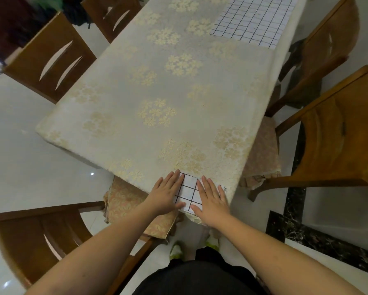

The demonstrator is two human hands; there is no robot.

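chair [40, 237] at my left, wooden back toward me; its cushion [125, 201] sits just beside the table's near corner.

left hand [165, 193]: laid flat, palm down, fingers straight and close together, gripping nothing. it presses on the left part of the folded checked cloth [188, 189].

folded checked cloth: lies on the tablecloth [157, 92] at the near corner of the table, close to the edge, with only a strip of it showing between my two hands.

right hand [212, 199]: also flat, fingers straight and slightly spread, pressing the right part of the same cloth. its little-finger side is near the table's right edge.

second checked cloth [253, 18]: spread at the far end of the table, well apart from my hands.

chair [336, 141] at the right: stands clear of the work.

hazards, as i judge them:
- folded cloth sliding off the corner, caused by pushing outward instead of straight down.
- tablecloth creeping or bunching, caused by dragging my palms across it.
- fold springing open or going crooked, caused by lifting one hand before the other or by uneven pressure.
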